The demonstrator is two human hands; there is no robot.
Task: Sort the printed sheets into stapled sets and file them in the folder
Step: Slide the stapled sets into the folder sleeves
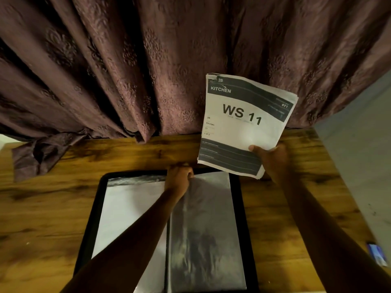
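An open black folder with clear plastic sleeves lies on the wooden table in front of me. My left hand grips the top edge of a plastic sleeve near the folder's spine. My right hand pinches the lower right corner of a set of printed sheets, held upright above the table's far edge. The top sheet reads "KITCHEN", "WS 11" and "1 of 2". The left sleeve holds a white sheet.
A dark brown patterned curtain hangs behind the table, its corner lying on the tabletop at the left. A grey wall runs along the right side. A small blue box sits at the table's right edge.
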